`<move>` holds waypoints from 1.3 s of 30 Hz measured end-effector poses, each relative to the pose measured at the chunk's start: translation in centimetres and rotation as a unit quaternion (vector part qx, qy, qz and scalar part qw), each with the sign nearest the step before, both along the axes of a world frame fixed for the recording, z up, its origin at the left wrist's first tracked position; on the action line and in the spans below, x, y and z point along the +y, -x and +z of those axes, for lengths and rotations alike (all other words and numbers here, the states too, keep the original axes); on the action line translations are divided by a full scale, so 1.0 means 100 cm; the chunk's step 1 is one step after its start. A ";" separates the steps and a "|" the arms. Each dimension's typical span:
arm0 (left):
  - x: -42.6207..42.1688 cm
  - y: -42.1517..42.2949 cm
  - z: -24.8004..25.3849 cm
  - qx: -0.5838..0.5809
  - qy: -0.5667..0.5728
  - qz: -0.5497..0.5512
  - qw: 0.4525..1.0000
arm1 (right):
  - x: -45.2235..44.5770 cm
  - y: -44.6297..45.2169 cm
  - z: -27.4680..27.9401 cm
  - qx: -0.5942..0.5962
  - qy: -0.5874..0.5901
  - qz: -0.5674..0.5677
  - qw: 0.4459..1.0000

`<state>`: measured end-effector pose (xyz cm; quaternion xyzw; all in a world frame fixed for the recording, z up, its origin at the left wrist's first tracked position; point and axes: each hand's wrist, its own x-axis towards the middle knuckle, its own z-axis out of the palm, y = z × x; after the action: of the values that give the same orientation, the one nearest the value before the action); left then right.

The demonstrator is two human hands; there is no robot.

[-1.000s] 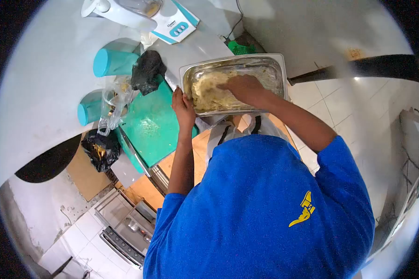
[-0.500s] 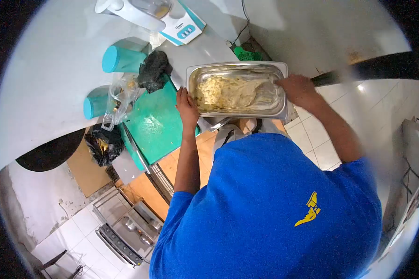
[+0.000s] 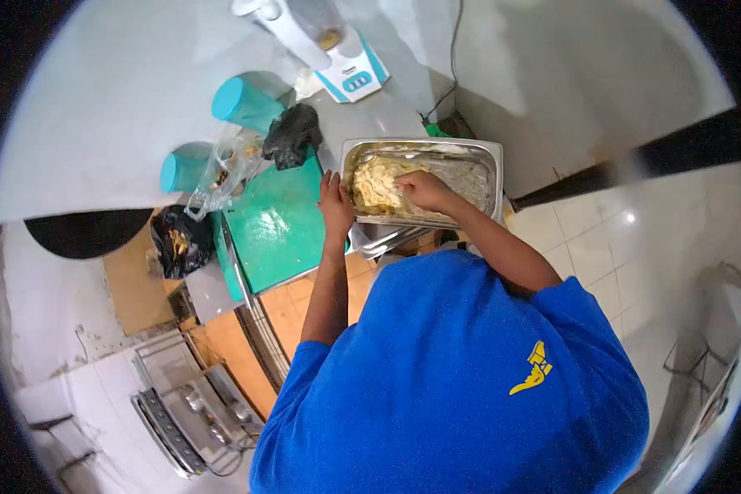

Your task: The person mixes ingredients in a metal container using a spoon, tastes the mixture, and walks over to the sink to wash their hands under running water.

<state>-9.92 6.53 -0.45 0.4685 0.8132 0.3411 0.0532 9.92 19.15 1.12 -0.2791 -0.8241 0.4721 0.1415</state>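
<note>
A deep rectangular steel pan (image 3: pixel 493 189) holds a pale, lumpy, creamy mixture (image 3: pixel 375 183), heaped toward its left end and smeared thinly along the right. My right hand (image 3: pixel 426 191) is inside the pan, closed, with its fingertips at the edge of the heap. Whatever it grips, if anything, is hidden by the fingers. At the pan's left end, my left hand (image 3: pixel 335 206) lies against the outside near the corner, fingers stretched out and slightly apart. A green cutting board (image 3: pixel 276 218) lies just left of this hand.
A knife (image 3: pixel 234 255) lies along the board's left side. Beyond are a black plastic bag (image 3: pixel 293 136), a clear bag (image 3: pixel 220 177), two teal cups (image 3: pixel 243 103) and a white blender (image 3: pixel 354 74). Another black bag (image 3: pixel 181 243) holds scraps. A stove (image 3: pixel 169 432) stands lower left.
My right hand has moved left from the pan's right end to the heap of mixture. My left hand stays at the left end. The whole view has shifted slightly.
</note>
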 end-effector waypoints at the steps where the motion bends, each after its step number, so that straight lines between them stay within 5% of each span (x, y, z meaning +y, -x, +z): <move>1: -0.002 -0.004 0.001 -0.007 0.005 0.013 1.000 | -0.004 -0.006 0.007 0.049 -0.035 -0.022 0.998; 8: -0.002 -0.007 0.002 -0.054 -0.003 0.038 0.998 | -0.022 -0.022 0.068 0.005 -0.118 -0.085 0.989; 14: -0.003 -0.010 0.008 -0.055 0.017 0.048 0.997 | -0.027 -0.028 0.065 0.015 -0.211 -0.018 0.977; 17: -0.002 -0.009 0.007 -0.048 0.002 0.039 0.998 | -0.026 -0.053 0.056 -0.207 -0.223 0.117 0.945; 19: -0.002 -0.008 0.005 -0.040 0.001 0.042 0.998 | -0.018 -0.074 0.085 -0.310 -0.227 0.095 0.918; 21: -0.004 -0.010 0.004 -0.041 0.003 0.041 0.998 | -0.003 -0.109 0.107 -0.258 -0.281 0.096 0.919; 26: -0.003 -0.004 -0.003 -0.047 -0.040 0.010 0.998 | 0.024 -0.150 0.137 -0.404 -0.243 0.047 0.880; 31: -0.002 -0.005 0.003 -0.059 -0.049 0.004 0.997 | -0.003 -0.110 0.076 -0.195 -0.237 0.135 0.942; 32: -0.003 -0.001 -0.004 -0.063 -0.064 -0.011 0.996 | -0.009 -0.088 0.070 -0.229 -0.199 0.133 0.943; 34: -0.014 0.029 -0.050 0.119 -0.027 -0.094 0.988 | -0.018 -0.055 0.027 -0.108 -0.159 0.098 0.976; 35: -0.014 0.024 -0.040 0.075 -0.001 -0.075 0.994 | -0.025 -0.039 0.046 -0.113 -0.054 0.040 0.991; 37: -0.021 0.050 -0.062 0.284 -0.035 -0.198 0.937 | -0.033 -0.017 0.033 -0.067 -0.145 0.022 0.987; 39: -0.018 0.029 -0.018 0.035 -0.044 -0.155 0.986 | -0.033 -0.018 0.065 -0.023 -0.169 -0.042 0.985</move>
<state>-12.84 4.76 -2.23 0.6027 0.7161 0.3477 0.0560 11.68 15.89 7.63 -0.2959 -0.8826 0.3136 0.1873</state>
